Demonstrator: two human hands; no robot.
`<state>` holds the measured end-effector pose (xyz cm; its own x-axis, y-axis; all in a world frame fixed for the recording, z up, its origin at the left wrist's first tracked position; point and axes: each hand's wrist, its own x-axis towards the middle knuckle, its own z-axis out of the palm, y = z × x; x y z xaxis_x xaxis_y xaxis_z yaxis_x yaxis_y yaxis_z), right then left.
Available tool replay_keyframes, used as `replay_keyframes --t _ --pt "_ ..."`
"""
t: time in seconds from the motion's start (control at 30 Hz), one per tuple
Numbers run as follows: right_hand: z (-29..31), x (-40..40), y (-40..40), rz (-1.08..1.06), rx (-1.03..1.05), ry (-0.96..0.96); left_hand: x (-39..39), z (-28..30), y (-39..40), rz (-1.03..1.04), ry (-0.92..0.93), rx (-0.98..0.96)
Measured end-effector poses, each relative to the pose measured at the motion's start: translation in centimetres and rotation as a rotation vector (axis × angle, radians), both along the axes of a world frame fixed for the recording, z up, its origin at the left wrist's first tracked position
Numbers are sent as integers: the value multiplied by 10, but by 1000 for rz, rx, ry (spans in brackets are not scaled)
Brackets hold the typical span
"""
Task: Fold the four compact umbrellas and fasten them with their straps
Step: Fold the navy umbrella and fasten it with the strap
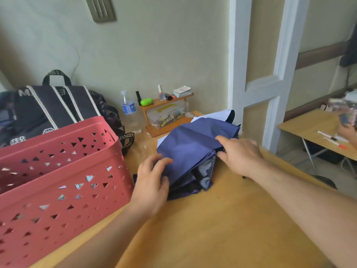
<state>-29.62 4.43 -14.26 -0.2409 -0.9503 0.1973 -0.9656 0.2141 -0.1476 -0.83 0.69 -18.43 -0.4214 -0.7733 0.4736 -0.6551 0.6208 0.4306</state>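
A blue compact umbrella (pixel 195 146) lies loosely bunched on the wooden table (pixel 222 219), its canopy folds spread and a grey inner side showing near the front. My left hand (pixel 152 182) grips the near left edge of the fabric, thumb under and fingers on top. My right hand (pixel 239 151) pinches a fold on the right side of the canopy. A white piece of fabric (pixel 212 115) peeks out behind the blue umbrella. The strap is not visible.
A red perforated plastic basket (pixel 58 176) stands at the left, touching distance from my left hand. Behind it sits a dark tote bag (pixel 54 107). A water bottle (pixel 129 108) and a small wooden shelf (pixel 166 113) stand at the wall. Another table (pixel 316 130) is at the right.
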Motion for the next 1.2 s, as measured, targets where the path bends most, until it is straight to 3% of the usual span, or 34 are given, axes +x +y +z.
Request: replay_keyframes --t 0.2,0.37,0.63,0.77,0.97,1.1,1.2 --pt "82 -17 54 87 -172 -205 -1 55 17 -7 26 158" --pt "120 -24 96 172 -260 -478 -1 92 52 -3 190 196" --pt "94 -15 153 129 -300 -821 57 160 134 -240 403 295" --pt "81 3 173 110 -272 -926 88 183 162 -257 441 303" --pt "85 27 187 209 -159 -863 102 231 185 -319 524 280" --pt "92 40 185 284 -37 -761 86 270 178 -386 473 218" --pt "92 43 178 350 110 -806 72 290 161 -386 433 155"
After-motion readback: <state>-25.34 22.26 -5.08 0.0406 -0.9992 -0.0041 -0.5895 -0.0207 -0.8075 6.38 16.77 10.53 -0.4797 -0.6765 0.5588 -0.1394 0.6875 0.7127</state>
